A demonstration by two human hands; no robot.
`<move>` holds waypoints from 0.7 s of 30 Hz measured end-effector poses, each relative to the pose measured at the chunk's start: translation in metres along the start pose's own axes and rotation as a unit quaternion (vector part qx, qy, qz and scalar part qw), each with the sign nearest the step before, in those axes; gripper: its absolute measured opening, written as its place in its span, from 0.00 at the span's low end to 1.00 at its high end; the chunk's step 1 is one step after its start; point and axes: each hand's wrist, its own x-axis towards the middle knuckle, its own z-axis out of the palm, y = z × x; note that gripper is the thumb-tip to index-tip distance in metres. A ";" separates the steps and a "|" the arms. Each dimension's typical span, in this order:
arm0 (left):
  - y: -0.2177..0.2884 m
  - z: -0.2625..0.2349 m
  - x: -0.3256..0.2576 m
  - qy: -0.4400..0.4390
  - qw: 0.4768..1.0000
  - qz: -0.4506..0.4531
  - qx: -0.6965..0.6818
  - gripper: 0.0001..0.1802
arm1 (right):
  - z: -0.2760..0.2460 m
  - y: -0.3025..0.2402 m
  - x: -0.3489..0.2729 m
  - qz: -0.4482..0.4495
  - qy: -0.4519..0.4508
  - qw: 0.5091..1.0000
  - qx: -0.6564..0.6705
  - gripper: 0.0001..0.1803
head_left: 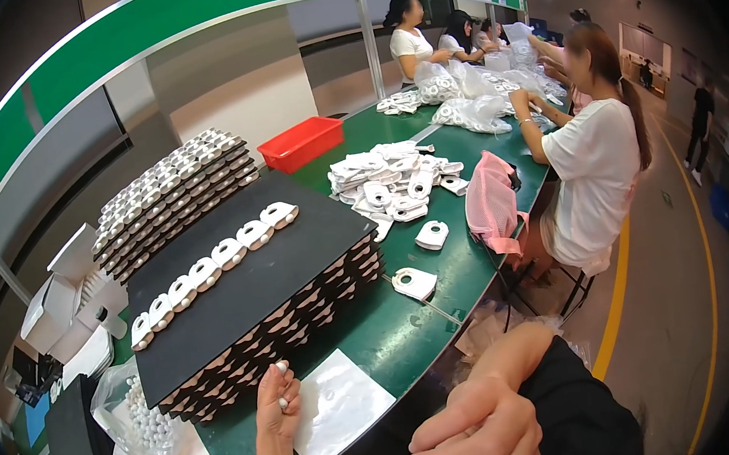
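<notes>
Right hand (481, 431), nearest the camera: fingers curled together; whether they grip anything cannot be told. Green table (366, 334) extends beyond the left hand (276, 403). Stack of black boards (284, 261): just ahead of that hand, a row of white tags (227, 254) on top. White sheet (343, 409): just right of it. Plastic bag (111, 404) of beads: to its left. White bead (281, 367): pinched at the left fingertips; second bead (283, 403) lower, at the curled fingers.

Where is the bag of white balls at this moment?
In the head view, the bag of white balls is at the lower left, beside the black stack's near left corner and left of the left hand.
</notes>
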 end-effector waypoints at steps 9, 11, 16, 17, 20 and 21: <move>-0.002 0.004 0.000 -0.009 1.000 -0.015 0.002 0.13 | 0.014 -0.010 0.023 0.121 -0.042 0.992 0.001 0.10; 0.003 -0.002 -0.003 0.000 1.000 0.000 0.002 0.13 | 0.024 -0.007 0.024 0.173 0.074 0.981 -0.039 0.11; -0.002 0.002 0.002 -0.016 1.000 -0.007 0.005 0.13 | -0.024 -0.001 0.023 -0.148 0.155 0.971 -0.108 0.21; -0.003 0.002 0.001 -0.010 1.000 -0.006 0.011 0.13 | -0.021 0.013 0.035 -0.318 0.198 0.926 -0.036 0.23; -0.002 0.004 -0.001 -0.009 1.000 -0.010 0.011 0.13 | -0.028 0.006 0.022 -0.321 0.201 0.924 -0.045 0.23; -0.003 0.004 0.001 -0.012 1.000 -0.012 0.010 0.13 | -0.023 0.007 0.019 -0.334 0.195 0.919 0.070 0.22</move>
